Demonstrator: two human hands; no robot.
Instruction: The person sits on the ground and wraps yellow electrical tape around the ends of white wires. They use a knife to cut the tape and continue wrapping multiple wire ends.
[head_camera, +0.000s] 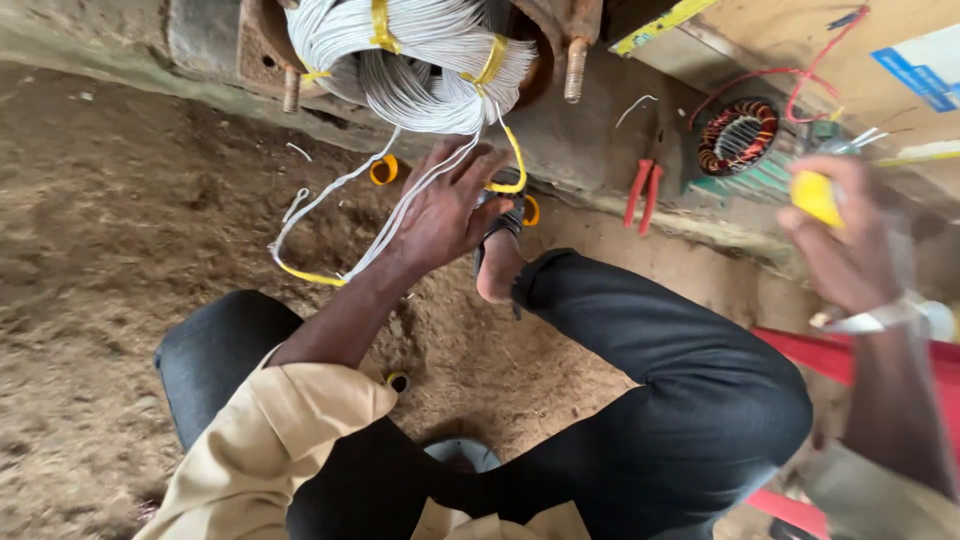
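The person is sitting low over a dirt floor (110, 230), knees in dark trousers spread wide. The left hand (445, 210) is reaching forward with its fingers (478, 172) spread open, the palm lying against loose white wire strands (385, 222) that are hanging down from a big white wire coil (410, 50). The coil is sitting in a rusty round metal housing (262, 48) at the top of the view, bound in places with yellow ties (380, 25), and two threaded studs are sticking down from the housing's rim. The strands are trailing to the floor, where a yellow sleeve (305, 273) is covering their bend.

The right hand (845, 235) is raised well apart on the right side, blurred, with its fingers closed around a small yellow object (815, 195); what kind of object it is cannot be told. A pale band is showing at that wrist.

Near the wall, red-handled pliers (642, 192) are lying on the floor, and just beyond them a small stator with copper windings (737, 137) is resting, red leads running from it. A sandalled foot (497, 262) is resting just below the left hand.
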